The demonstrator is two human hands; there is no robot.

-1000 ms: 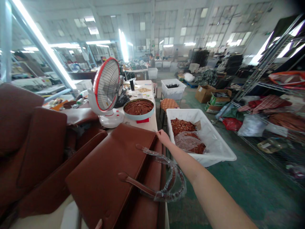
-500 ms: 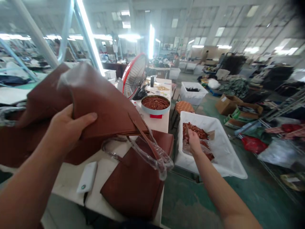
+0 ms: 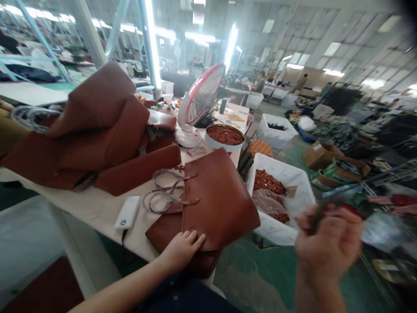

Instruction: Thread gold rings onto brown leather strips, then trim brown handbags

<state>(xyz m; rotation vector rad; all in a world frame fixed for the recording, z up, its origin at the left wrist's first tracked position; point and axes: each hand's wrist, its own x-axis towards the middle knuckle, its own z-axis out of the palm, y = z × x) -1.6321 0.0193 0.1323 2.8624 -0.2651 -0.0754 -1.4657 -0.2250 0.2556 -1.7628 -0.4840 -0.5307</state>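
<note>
A brown leather bag [image 3: 218, 200] with thin straps [image 3: 166, 191] wrapped in clear plastic lies across another brown bag [image 3: 163, 232] at the near table edge. My left hand [image 3: 185, 248] is closed on the upper bag's near edge, fingers on top of the leather; the thumb's place is unclear. Off the table to the right, my right hand [image 3: 329, 239] is raised and blurred by motion. Its fingers are closed around something dark that I cannot make out. A pile of brown leather bags [image 3: 104, 130] covers the table's left side.
A white power bank [image 3: 127, 213] with a black cable lies on the table [image 3: 97, 213]. Behind are a red-rimmed fan [image 3: 205, 95] and a round tin [image 3: 224, 135] of brown leather pieces. A white bin [image 3: 302, 187] with brown pieces stands right of the table.
The bag that my left hand held up at the left now lies on the other bag. My right hand has come out of the white bin, nearer and to the right.
</note>
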